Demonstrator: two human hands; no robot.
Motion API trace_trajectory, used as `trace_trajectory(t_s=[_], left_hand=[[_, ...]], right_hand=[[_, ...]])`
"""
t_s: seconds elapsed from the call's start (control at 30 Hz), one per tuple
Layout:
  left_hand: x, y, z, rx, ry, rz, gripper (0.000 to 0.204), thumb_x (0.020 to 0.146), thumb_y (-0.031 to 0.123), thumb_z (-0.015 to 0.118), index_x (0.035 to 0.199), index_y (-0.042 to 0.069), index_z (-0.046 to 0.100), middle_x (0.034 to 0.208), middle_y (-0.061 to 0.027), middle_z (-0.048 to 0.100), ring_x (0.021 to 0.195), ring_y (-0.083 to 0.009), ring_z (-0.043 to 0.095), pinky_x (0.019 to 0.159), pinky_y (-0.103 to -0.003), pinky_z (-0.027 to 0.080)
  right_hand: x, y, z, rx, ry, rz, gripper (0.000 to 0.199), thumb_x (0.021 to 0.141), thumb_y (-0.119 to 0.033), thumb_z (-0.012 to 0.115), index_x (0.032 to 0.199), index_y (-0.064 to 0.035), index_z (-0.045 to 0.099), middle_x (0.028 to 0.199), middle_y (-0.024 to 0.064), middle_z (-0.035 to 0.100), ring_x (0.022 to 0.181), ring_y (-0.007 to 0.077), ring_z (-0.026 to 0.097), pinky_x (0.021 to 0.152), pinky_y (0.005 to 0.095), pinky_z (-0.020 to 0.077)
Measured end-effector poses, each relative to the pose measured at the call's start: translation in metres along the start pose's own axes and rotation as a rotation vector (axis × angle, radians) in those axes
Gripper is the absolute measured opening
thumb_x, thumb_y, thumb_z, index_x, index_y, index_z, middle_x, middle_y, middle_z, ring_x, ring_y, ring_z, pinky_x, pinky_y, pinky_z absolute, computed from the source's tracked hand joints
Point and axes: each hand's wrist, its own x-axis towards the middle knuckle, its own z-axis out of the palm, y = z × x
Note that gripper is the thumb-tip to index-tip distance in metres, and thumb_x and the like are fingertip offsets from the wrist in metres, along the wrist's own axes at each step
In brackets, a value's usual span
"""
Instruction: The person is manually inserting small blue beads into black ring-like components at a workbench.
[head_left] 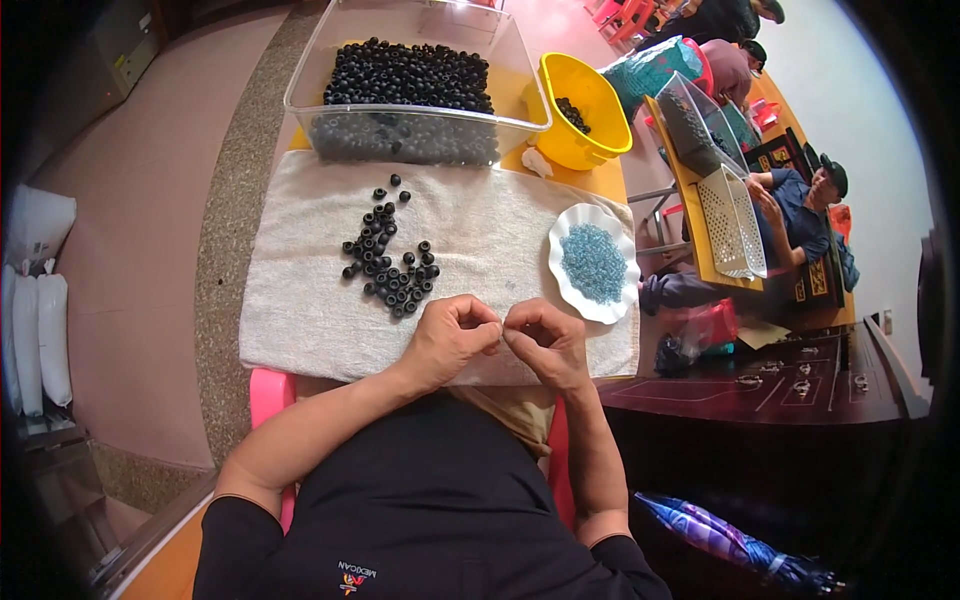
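Observation:
My left hand (457,338) and my right hand (548,338) meet above the front edge of a pale towel (300,240), fingertips pinched close together. Whatever lies between the fingertips is too small to make out. On the towel, up and left of my left hand, several round black pieces with holes (380,255) are loosely heaped. To the right of my right hand stands a white wavy-rimmed plate (563,287) holding small translucent blue pieces (593,262).
At the back, a clear plastic bin (300,95) holds many more black pieces. Beside it are a yellow tub (600,155) and a crumpled white scrap (537,162). Across to the right, a person (805,220) sits by a table with a white perforated basket (730,220). A folded umbrella (730,540) lies lower right.

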Motion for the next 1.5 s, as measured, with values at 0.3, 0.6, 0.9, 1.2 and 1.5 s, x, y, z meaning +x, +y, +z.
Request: trace_trajectory(t_s=[0.3,0.6,0.9,1.2,1.5], left_hand=[[0.000,0.003,0.001,-0.012,0.024,0.002,0.008,0.090,0.005,0.066,0.093,-0.002,0.063,0.085,-0.0074,0.067,0.075,-0.0123,0.064,0.070,-0.026,0.055],[0.000,0.003,0.003,-0.061,0.050,0.020,0.009,0.089,0.004,0.066,0.094,-0.002,0.062,0.086,-0.0067,0.066,0.074,-0.0120,0.064,0.070,-0.025,0.054],[0.001,0.004,0.005,-0.050,0.077,0.032,0.011,0.087,0.005,0.068,0.090,-0.001,0.059,0.082,-0.0063,0.065,0.071,-0.0109,0.063,0.068,-0.024,0.053],[0.001,0.004,0.005,-0.054,0.072,0.044,0.007,0.087,0.002,0.067,0.087,-0.001,0.061,0.078,-0.0032,0.064,0.068,-0.0087,0.061,0.065,-0.023,0.052],[0.000,0.008,0.002,-0.204,0.014,-0.048,0.009,0.090,0.005,0.066,0.093,0.000,0.060,0.084,-0.0056,0.065,0.073,-0.0116,0.063,0.070,-0.026,0.055]], right_hand=[[-0.001,-0.008,0.007,-0.387,0.016,-0.156,0.006,0.089,-0.002,0.067,0.095,0.0006,0.068,0.083,0.0093,0.066,0.075,0.0158,0.064,0.067,0.0271,0.0486],[-0.003,-0.004,0.010,-0.325,0.078,-0.224,0.010,0.083,0.004,0.069,0.091,-0.0003,0.067,0.084,0.0096,0.067,0.073,0.0165,0.065,0.064,0.0253,0.0497],[-0.006,-0.005,0.007,-0.366,0.081,-0.303,0.014,0.076,0.007,0.068,0.088,-0.0007,0.065,0.084,0.0109,0.066,0.075,0.0206,0.065,0.067,0.0279,0.0503],[0.005,0.003,-0.058,-0.941,0.430,-0.299,0.014,0.079,0.004,0.070,0.091,-0.0016,0.066,0.091,0.0113,0.066,0.069,0.0184,0.066,0.061,0.0295,0.0521],[-0.008,-0.002,0.000,-0.262,0.017,-0.267,0.036,0.079,0.010,0.071,0.112,0.0004,0.066,0.109,0.0132,0.062,0.078,0.0124,0.062,0.068,0.0240,0.0511]])
